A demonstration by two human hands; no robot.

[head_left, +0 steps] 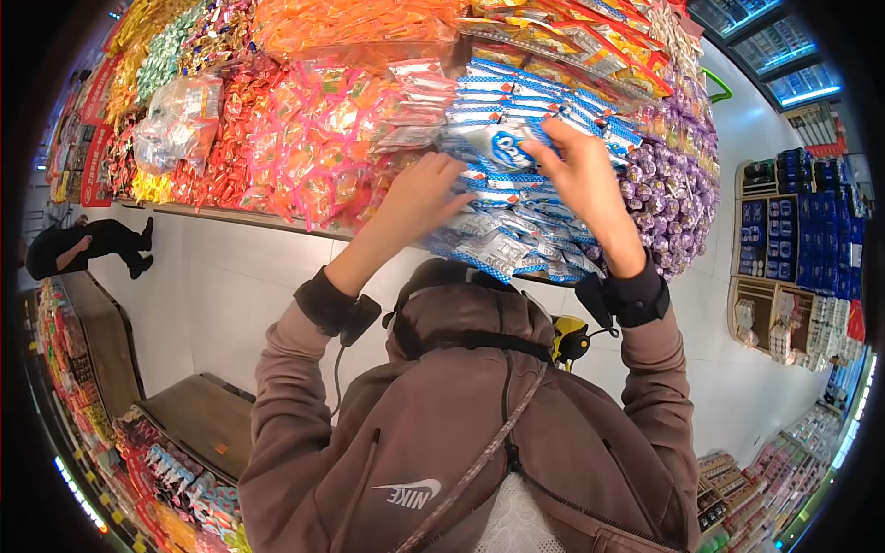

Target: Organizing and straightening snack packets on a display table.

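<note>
My right hand (pixel 581 175) grips a white packet with a blue printed patch (pixel 505 143), thumb and fingertips at its right end, over rows of blue-and-white packets (pixel 498 101) on the candy display. My left hand (pixel 415 198) is just left of it, fingers bent and thumb apart, over the border between those rows and a heap of pink-wrapped sweets (pixel 313 138). Whether it touches a packet is unclear. Purple-wrapped round sweets (pixel 668 194) lie beside my right wrist.
Orange (pixel 355 28) and red sweets (pixel 221 157) fill the display around the packets. A person in dark clothing (pixel 78 244) is at the far left. Low brown units (pixel 194 419) stand lower left. A wooden rack of blue goods (pixel 774 244) stands at the right.
</note>
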